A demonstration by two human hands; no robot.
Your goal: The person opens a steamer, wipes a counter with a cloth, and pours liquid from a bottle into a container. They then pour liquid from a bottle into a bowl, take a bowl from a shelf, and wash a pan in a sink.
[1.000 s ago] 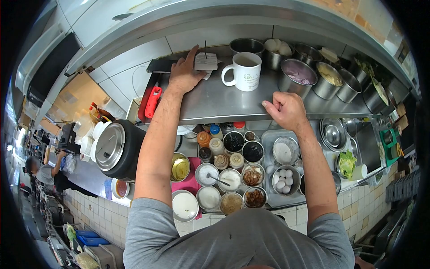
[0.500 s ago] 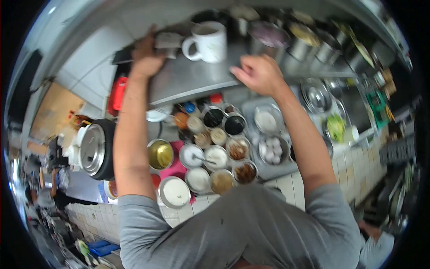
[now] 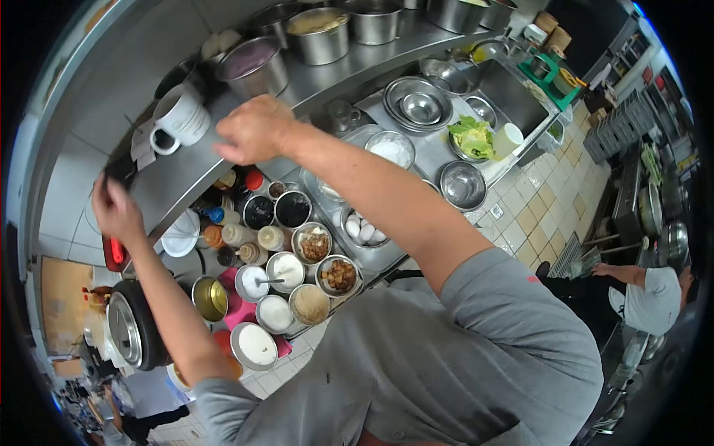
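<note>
My left hand [image 3: 117,212] is at the left end of the steel shelf [image 3: 167,182], beside a dark object [image 3: 120,169] whose kind I cannot make out. Motion blurs its fingers. Over the shelf's front edge, my right hand [image 3: 256,130] has its fingers curled in; what they hold, if anything, is hidden. Between the hands, a white mug [image 3: 182,119] stands on the shelf, with a small pale box-like item [image 3: 141,145] at its left. A steel pot with purple contents [image 3: 253,67] is just behind my right hand.
Below the shelf are sauce bottles [image 3: 238,234], bowls of white seasoning [image 3: 275,312] and a bowl of eggs [image 3: 363,229]. Steel bowls [image 3: 420,104], lettuce [image 3: 472,137] and a sink [image 3: 513,97] lie to the right. A black cooker [image 3: 137,327] stands left. A co-worker [image 3: 647,297] is far right.
The view has swung to the right, so the shelf now slants and more of the sink and floor shows. My right hand stays closed above the shelf edge. My left hand has drawn back toward the shelf's end.
</note>
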